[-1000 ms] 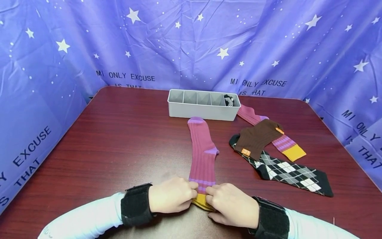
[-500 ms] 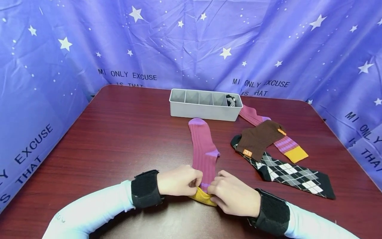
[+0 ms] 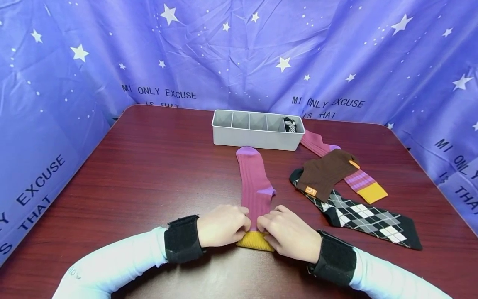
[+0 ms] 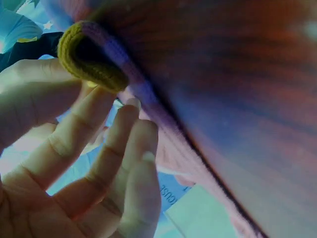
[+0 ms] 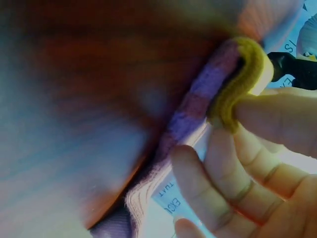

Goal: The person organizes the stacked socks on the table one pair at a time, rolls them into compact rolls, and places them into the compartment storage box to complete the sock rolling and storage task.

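A pink ribbed sock (image 3: 254,178) with purple toe and heel lies flat on the table, toe pointing away from me. Its yellow cuff (image 3: 256,241) is folded over onto the leg. My left hand (image 3: 224,225) pinches the left side of that cuff between thumb and index finger; in the left wrist view the cuff (image 4: 74,54) curls over in a loop. With thumb and fingers, my right hand (image 3: 293,232) pinches the cuff's right side, and the right wrist view shows the folded edge (image 5: 247,74) between them.
A grey divided box (image 3: 257,137) stands at the back, a black-and-white striped bundle (image 3: 289,125) in its right compartment. To the right, a brown sock (image 3: 325,172) lies over an argyle sock (image 3: 373,218) and another pink sock (image 3: 373,192). A starry curtain surrounds the table (image 3: 149,166).
Both hands have lifted the yellow cuff and turned it away from me, over the leg of the pink sock. The fold now lies flatter, covering the purple stripes. The other socks stay put.
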{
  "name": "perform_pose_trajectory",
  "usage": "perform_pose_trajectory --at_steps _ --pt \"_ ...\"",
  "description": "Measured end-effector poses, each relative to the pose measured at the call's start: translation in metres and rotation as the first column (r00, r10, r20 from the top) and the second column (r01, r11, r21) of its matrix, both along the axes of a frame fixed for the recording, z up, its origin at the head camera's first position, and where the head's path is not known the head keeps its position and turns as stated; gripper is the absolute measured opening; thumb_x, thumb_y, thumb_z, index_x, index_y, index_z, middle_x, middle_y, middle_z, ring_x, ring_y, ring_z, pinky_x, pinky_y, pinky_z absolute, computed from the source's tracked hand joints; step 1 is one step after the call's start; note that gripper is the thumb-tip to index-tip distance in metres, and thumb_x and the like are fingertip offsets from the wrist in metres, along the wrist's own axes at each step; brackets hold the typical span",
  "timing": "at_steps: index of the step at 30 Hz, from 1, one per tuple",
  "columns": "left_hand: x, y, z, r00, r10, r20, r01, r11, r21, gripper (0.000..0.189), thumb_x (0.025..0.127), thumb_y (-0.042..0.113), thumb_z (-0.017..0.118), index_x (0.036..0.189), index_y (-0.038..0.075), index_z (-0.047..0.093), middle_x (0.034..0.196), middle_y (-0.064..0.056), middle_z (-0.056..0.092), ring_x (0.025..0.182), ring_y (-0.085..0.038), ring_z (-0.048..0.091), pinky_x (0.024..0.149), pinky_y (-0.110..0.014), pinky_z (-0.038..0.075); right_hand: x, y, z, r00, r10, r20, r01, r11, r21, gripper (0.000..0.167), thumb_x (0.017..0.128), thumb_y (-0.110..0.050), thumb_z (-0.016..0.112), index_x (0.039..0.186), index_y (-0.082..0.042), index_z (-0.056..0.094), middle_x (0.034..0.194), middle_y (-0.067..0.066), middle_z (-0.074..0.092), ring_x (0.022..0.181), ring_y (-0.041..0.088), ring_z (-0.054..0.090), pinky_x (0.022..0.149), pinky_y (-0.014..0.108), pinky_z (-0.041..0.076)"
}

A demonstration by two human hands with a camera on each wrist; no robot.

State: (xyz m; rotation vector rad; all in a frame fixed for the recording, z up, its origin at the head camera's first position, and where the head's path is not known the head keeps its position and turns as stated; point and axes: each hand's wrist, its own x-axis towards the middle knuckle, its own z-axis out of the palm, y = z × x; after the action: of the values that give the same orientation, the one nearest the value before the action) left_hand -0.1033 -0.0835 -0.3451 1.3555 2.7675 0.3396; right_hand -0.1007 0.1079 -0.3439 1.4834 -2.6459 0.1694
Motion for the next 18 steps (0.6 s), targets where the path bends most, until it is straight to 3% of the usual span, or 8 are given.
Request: perform_pose_trajectory --at_steps 6,11,15,18 --pt "0.007 0.0015 0.0041 0.996 -0.011 -0.087 0.002 0.995 -0.099 0.017 0.065 0.037 0.067 0.07 0.021 0.063 0.066 0.009 0.043 0.059 -0.004 0.043 0.046 -0.017 0.033 0.0044 0.0022 -0.0007 0.998 0.036 -0.059 -0.037 0.999 -0.013 0.016 0.066 -0.027 0.067 0.064 -0.02 0.052 0.063 -0.012 0.038 0.061 0.005 0.04 0.062 0.022 0.03" --pt "0.008 0.0023 0.0041 0.992 -0.013 -0.122 0.001 0.995 -0.098 0.008 0.065 0.027 0.066 0.066 0.021 0.061 0.066 0.008 0.044 0.059 -0.006 0.045 0.045 -0.018 0.034 0.0072 0.0045 -0.0009 0.998 0.028 -0.063 -0.028 1.0 -0.003 0.029 0.059 -0.036 0.071 0.065 -0.019 0.048 0.062 -0.013 0.035 0.06 0.004 0.036 0.062 0.022 0.028" --pt "0.0081 0.0024 0.0045 0.996 0.004 -0.085 -0.012 0.996 -0.09 0.005 0.069 0.019 0.061 0.064 0.019 0.06 0.065 0.008 0.046 0.059 -0.007 0.047 0.045 -0.019 0.034 0.0074 0.005 0.0004 0.997 0.04 -0.065 -0.041 0.999 -0.009 0.02 0.062 -0.024 0.068 0.064 -0.019 0.048 0.06 -0.013 0.038 0.058 0.003 0.039 0.063 0.023 0.029" --pt "0.0087 0.0026 0.0046 1.0 0.022 -0.011 -0.023 0.993 -0.116 0.01 0.072 0.017 0.059 0.061 0.019 0.058 0.067 0.008 0.045 0.057 -0.006 0.047 0.045 -0.019 0.034 0.0079 0.0058 0.0044 0.998 0.058 0.002 -0.058 0.998 0.004 0.015 0.067 -0.017 0.065 0.067 -0.019 0.05 0.06 -0.015 0.045 0.058 0.001 0.043 0.065 0.023 0.03"
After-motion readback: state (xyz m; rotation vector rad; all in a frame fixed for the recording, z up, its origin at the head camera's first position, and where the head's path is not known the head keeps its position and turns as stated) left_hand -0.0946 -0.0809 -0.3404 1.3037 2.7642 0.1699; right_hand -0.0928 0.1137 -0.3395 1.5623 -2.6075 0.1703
